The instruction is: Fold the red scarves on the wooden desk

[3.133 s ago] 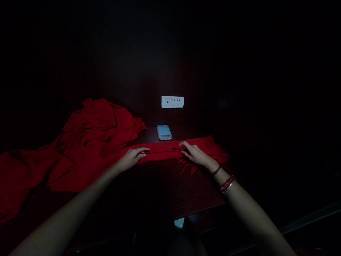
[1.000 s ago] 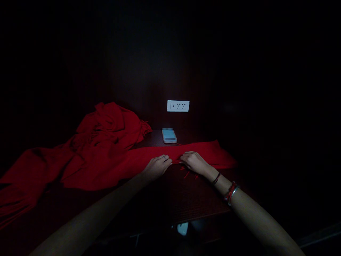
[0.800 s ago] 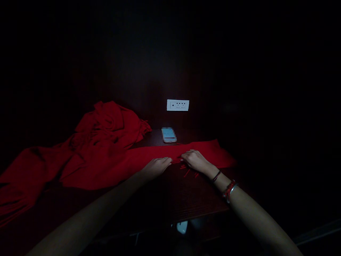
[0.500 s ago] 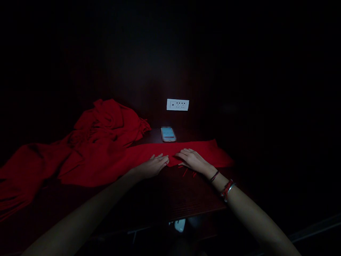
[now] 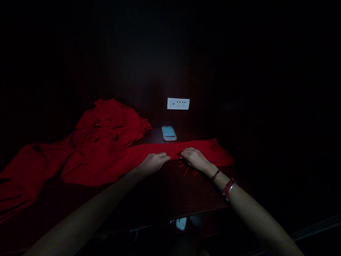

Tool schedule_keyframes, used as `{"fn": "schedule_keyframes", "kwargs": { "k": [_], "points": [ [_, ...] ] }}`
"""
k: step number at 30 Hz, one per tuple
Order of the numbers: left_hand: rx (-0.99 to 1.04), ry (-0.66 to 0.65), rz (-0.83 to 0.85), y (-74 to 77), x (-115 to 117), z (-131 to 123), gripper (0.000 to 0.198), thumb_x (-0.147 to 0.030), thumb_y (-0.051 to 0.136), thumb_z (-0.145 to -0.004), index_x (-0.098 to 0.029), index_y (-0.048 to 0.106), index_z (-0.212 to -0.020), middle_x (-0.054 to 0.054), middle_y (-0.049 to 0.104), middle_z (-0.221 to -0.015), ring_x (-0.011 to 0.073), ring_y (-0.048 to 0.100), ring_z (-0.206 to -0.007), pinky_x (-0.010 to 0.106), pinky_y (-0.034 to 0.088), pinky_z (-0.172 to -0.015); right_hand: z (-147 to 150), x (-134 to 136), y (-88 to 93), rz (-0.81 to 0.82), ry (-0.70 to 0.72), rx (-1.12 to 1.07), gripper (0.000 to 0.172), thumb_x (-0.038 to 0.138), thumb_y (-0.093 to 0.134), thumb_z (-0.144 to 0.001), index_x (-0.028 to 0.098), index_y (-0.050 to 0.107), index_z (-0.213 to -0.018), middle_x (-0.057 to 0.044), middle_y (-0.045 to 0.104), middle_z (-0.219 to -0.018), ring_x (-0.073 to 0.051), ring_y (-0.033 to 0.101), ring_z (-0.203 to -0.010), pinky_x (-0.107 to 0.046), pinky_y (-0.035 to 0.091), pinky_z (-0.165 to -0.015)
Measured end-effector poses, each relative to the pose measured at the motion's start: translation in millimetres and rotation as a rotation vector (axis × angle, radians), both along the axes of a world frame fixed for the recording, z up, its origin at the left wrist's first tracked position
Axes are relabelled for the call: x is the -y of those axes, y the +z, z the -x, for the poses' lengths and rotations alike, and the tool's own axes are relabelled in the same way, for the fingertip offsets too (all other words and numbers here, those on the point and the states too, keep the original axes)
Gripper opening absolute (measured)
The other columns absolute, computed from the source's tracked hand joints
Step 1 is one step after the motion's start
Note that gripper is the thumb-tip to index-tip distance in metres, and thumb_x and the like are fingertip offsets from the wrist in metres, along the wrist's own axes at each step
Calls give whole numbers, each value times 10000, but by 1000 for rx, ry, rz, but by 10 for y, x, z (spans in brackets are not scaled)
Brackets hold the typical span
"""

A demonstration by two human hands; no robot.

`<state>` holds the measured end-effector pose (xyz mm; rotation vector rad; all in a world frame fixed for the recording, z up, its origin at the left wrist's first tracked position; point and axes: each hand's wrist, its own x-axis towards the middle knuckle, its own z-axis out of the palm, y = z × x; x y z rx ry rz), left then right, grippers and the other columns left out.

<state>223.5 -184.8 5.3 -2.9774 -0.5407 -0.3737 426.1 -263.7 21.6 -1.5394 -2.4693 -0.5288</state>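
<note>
Left hand [image 5: 153, 162] and right hand [image 5: 195, 158], fingers curled, appear to pinch the near edge of the cloth [image 5: 149, 149], which lies along the tabletop [image 5: 186, 195] before the phone [image 5: 168, 133], where uneven pulling could skew or crease it.

The cloth [image 5: 114, 158] is plain red, the wall socket [image 5: 178, 104] white.

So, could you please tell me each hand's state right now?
Left hand: closed on the red fringed scarf.
Right hand: curled at the scarf; grip cannot be told.
</note>
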Motion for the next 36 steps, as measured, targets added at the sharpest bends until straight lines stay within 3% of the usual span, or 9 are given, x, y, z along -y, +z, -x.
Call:
{"fn": "schedule_keyframes", "kwargs": {
  "k": [6,11,15,20,23,25,28,31,36],
  "points": [
    [31,-126,202,-20,-9,46,259,-288,339,-819,-188,442,-1035,53,408,-1198,144,398,-1062,273,299,-899,3,17,12,69,97,-80,161,201,418,-796,155,531,-901,-65,544,-877,-143,470,-847,-267,355,-758],
    [-151,28,355,35,-178,162,582,-529,296,-774,-271,148,-1275,50,229,-1331,261,165,-1207,501,114,-942,9,7,-24,199,197,-129,173,160,389,-802,146,561,-796,-71,560,-854,-136,498,-854,-252,369,-753],
    [-254,160,375,14,-300,213,450,-499,126,-819,-382,169,-1252,-22,131,-1357,327,44,-1211,600,69,-876,6,19,-27,279,205,-189,168,189,381,-815,158,545,-803,-57,574,-838,-127,529,-810,-248,381,-734],
    [-227,275,290,-80,-341,258,504,-528,199,-797,-350,146,-1266,19,96,-1361,334,43,-1209,570,112,-889,-5,30,-50,313,193,-204,177,238,357,-832,174,521,-849,-56,575,-882,-135,530,-864,-271,380,-771],
    [-311,277,329,0,-384,314,635,-614,276,-725,-326,138,-1274,42,87,-1360,326,68,-1209,514,161,-909,-9,39,-110,263,177,-194,216,251,336,-839,169,498,-955,-90,541,-1023,-154,481,-985,-303,361,-831],
    [-346,249,339,96,-403,290,676,-618,315,-707,-275,187,-1275,65,129,-1353,296,114,-1211,447,189,-930,-11,54,-157,224,159,-186,249,242,326,-841,155,473,-1023,-112,494,-1114,-165,425,-1062,-330,329,-880],
    [-228,103,292,174,-413,93,522,-478,176,-821,-210,249,-1263,60,214,-1335,176,180,-1209,322,179,-964,-18,90,-210,213,133,-186,282,190,321,-833,138,445,-1081,-116,428,-1200,-158,339,-1137,-351,263,-943],
    [-158,-29,247,94,-455,-181,447,-377,102,-858,-243,214,-1270,22,183,-1346,138,138,-1219,321,140,-977,-36,127,-233,246,104,-185,351,155,325,-815,142,394,-1159,-105,367,-1254,-145,270,-1178,-359,222,-968],
    [-195,32,242,-93,-660,-291,469,-450,194,-833,-285,178,-1271,25,142,-1353,189,106,-1227,398,132,-963,-66,173,-233,315,102,-173,419,175,285,-833,198,284,-1251,-64,296,-1300,-136,199,-1205,-381,193,-973]
  ]
}}
